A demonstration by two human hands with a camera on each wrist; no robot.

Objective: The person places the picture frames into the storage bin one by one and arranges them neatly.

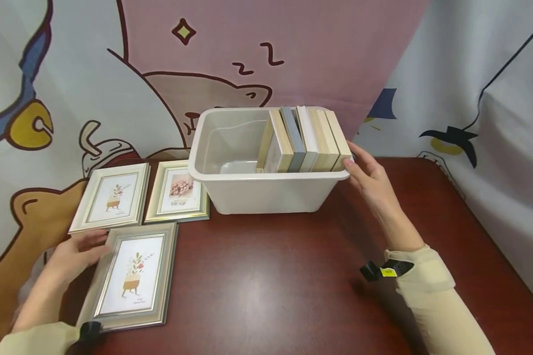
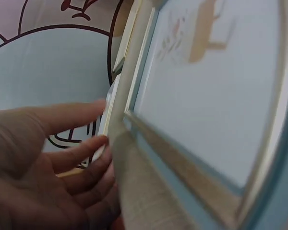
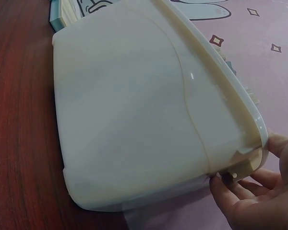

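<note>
A white plastic bin (image 1: pixel 266 192) stands at the back of the table, with several picture frames (image 1: pixel 306 143) upright side by side in its right part. My right hand (image 1: pixel 373 182) grips the bin's right end, thumb at the rim and fingers below it; the right wrist view shows the hand (image 3: pixel 257 191) at that corner. On the left, a silver picture frame (image 1: pixel 131 276) lies face up with a plant-pot print. My left hand (image 1: pixel 73 256) is at its upper left edge, fingers loosely extended; in the left wrist view the fingertips (image 2: pixel 98 112) come right up to the frame's side.
Two more picture frames lie face up behind the silver one: a cream one (image 1: pixel 111 197) with a plant print and a pale gold one (image 1: pixel 177 192) with pink flowers, overlapped by the bin's corner. A cartoon-printed cloth (image 1: pixel 337 54) hangs behind the dark red table (image 1: pixel 266 276).
</note>
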